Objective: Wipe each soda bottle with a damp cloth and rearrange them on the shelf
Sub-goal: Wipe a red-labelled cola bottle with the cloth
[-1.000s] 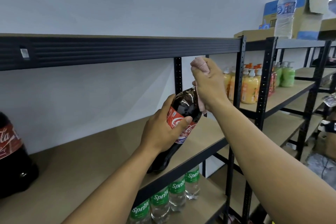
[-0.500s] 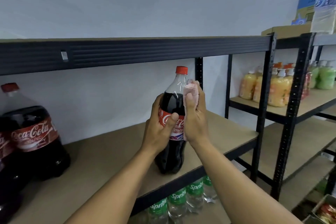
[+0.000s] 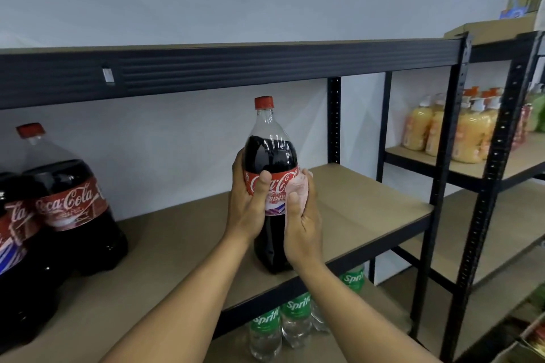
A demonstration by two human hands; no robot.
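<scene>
A person steadies an upright cola bottle (image 3: 270,186) near the front edge of a brown shelf (image 3: 368,209), the left hand (image 3: 249,206) wrapped around its label while the right hand (image 3: 302,227) presses a pink cloth (image 3: 298,187) against its side. Two more cola bottles (image 3: 67,206) stand well left of it; Sprite bottles (image 3: 295,318) sit below.

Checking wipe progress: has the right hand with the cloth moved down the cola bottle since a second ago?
Yes. The right hand and pink cloth have dropped from the cola bottle's cap to its red label, judged against the bottle itself.
</scene>
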